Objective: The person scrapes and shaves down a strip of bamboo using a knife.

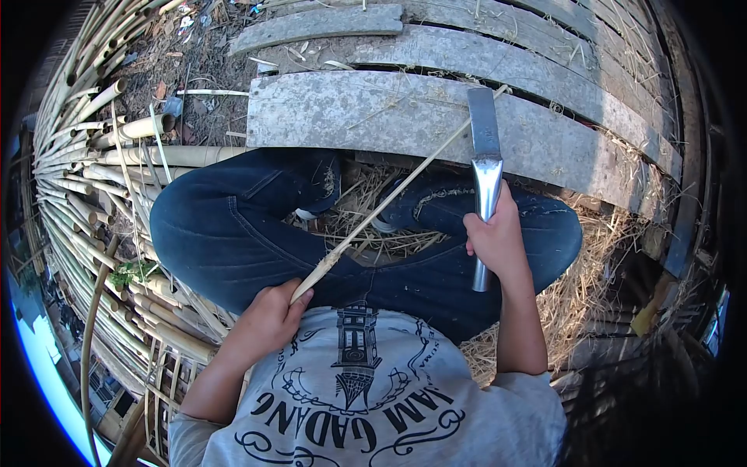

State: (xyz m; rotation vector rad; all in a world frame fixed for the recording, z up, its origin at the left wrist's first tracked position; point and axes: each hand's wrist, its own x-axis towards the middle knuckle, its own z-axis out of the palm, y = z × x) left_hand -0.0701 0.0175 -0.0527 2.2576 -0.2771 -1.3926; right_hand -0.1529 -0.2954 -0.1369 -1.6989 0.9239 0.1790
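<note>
My left hand is closed around the near end of a thin bamboo strip, close to my shirt. The strip slants up and to the right across my lap, and its far end reaches the wooden planks. My right hand grips the shiny metal handle of a broad-bladed knife. Its flat, square-ended blade points away from me over the nearest plank and covers part of the strip's far end. Whether blade and strip touch, I cannot tell.
Many cut bamboo poles are piled along the left side. Weathered planks with gaps between them form a platform ahead. Straw-like shavings lie to the right and between my legs. Soil with litter shows at the upper left.
</note>
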